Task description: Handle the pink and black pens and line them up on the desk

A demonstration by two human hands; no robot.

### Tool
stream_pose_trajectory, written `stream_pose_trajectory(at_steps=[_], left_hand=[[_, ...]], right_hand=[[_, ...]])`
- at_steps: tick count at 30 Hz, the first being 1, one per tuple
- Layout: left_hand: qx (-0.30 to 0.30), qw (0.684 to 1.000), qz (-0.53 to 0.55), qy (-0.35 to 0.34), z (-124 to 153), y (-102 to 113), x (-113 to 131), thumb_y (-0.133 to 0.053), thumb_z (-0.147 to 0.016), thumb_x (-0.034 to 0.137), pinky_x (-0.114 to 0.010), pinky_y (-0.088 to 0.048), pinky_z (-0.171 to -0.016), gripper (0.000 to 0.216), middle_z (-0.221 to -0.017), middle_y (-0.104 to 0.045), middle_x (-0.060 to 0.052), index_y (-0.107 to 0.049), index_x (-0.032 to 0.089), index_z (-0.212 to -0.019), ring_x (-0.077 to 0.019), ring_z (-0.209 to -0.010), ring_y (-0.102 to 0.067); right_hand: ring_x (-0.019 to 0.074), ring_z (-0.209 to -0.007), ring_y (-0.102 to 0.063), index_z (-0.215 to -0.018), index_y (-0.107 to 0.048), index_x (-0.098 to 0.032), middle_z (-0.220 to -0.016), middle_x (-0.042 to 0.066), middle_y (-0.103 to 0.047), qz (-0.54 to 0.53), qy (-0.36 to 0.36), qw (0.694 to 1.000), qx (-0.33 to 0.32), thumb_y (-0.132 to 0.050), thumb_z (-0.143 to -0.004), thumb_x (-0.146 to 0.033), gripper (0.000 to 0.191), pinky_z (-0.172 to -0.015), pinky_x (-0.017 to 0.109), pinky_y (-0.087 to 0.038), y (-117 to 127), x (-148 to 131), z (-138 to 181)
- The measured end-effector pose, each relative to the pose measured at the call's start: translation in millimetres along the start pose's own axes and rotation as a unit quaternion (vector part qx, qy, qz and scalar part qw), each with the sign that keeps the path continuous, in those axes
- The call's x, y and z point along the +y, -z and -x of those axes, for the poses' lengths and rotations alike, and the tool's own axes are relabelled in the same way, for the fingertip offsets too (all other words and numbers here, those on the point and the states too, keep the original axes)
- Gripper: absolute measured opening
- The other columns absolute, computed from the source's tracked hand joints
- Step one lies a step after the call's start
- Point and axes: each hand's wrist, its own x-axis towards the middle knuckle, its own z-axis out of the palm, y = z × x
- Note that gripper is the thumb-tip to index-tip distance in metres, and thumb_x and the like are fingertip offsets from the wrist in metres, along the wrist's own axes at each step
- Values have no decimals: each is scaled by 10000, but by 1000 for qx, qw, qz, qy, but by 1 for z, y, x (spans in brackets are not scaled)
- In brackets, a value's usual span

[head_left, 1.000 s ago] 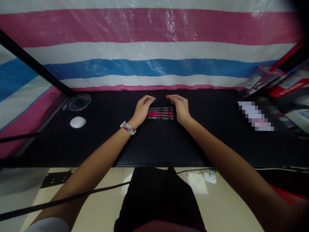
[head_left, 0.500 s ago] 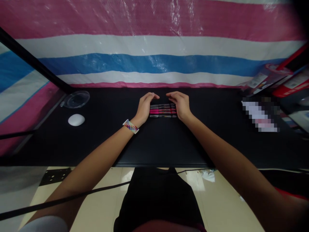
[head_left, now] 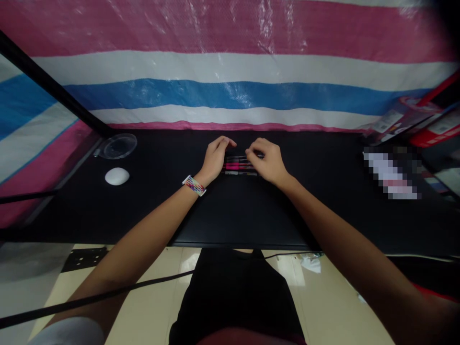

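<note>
A row of several pens [head_left: 233, 166], dark ones and bright pink ones, lies side by side on the black tabletop. My left hand [head_left: 215, 155] stands on its edge against their left ends, fingers stretched and slightly curved, holding nothing. Over their right ends is my right hand [head_left: 266, 160], its thumb and fingers curled together. A cap end shows through the gap in that curl; whether a pen is pinched at the fingertips cannot be made out. A multicoloured woven band [head_left: 194, 185] circles my left wrist.
A white computer mouse [head_left: 117, 176] and a clear round lid [head_left: 118, 146] lie on the left of the black table [head_left: 230, 215]. At the right are a clear tub [head_left: 391, 120] and a blurred-out packet [head_left: 390, 175]. A striped sheet [head_left: 230, 93] hangs behind.
My right hand has shifted a little left over the pens' right ends, and its fingers have curled in from a straighter pose. My left hand has stayed almost in place.
</note>
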Motion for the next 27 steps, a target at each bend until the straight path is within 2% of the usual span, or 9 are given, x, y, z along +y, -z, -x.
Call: stream_pose_trajectory(at_steps=[4, 9, 14, 20, 24, 27], left_hand=[[18, 1000, -3, 4, -3, 5, -2, -509, -1111, 347, -372, -576, -952, 345, -997, -789, -70, -735, 231, -877, -205, -985, -730], [23, 1000, -13, 5, -5, 8, -3, -489, -1122, 376, -349, -576, -903, 367, -996, -792, -67, -718, 234, -873, -191, -969, -732], [23, 1000, -20, -4, -6, 9, -5, -493, -1133, 449, -367, -575, -892, 400, -987, -791, -73, -713, 239, -873, -205, -960, -732], [20, 1000, -18, -10, -5, 8, -3, -509, -1121, 410, -372, -567, -936, 385, -982, -788, -72, -726, 227, -861, -208, -967, -729], [11, 1000, -22, -17, -4, 8, 2, -522, -1125, 441, -368, -567, -947, 395, -978, -789, -71, -721, 229, -858, -205, -964, -729], [-17, 998, -26, -48, -1, 10, 10, -539, -1122, 468, -364, -559, -946, 395, -951, -780, -64, -721, 227, -867, -205, -945, -725]], right_hand=[[250, -864, -580, -856, -720, -206, -927, 94, -656, 148, 134, 973, -119, -587, -1022, -288, 228, -690, 387, -401, 1, -17, 8], [235, -875, -587, -925, -740, -205, -977, 86, -676, 171, 180, 952, -180, -666, -1025, -322, 171, -687, 368, -384, -1, -21, 11], [247, -909, -607, -913, -712, -204, -954, 75, -696, 146, 188, 950, -201, -769, -952, -335, 149, -709, 367, -385, -1, -21, 10], [234, -880, -593, -909, -700, -209, -920, 56, -721, 118, 184, 952, -213, -714, -912, -204, 16, -692, 356, -356, 1, -22, 9], [222, -873, -605, -899, -692, -216, -901, 44, -710, 90, 174, 958, -210, -700, -883, -173, 47, -695, 340, -377, 1, -23, 10], [187, -811, -629, -882, -692, -217, -875, 22, -682, 26, 138, 972, -189, -703, -858, -150, 72, -697, 318, -433, 2, -22, 9]])
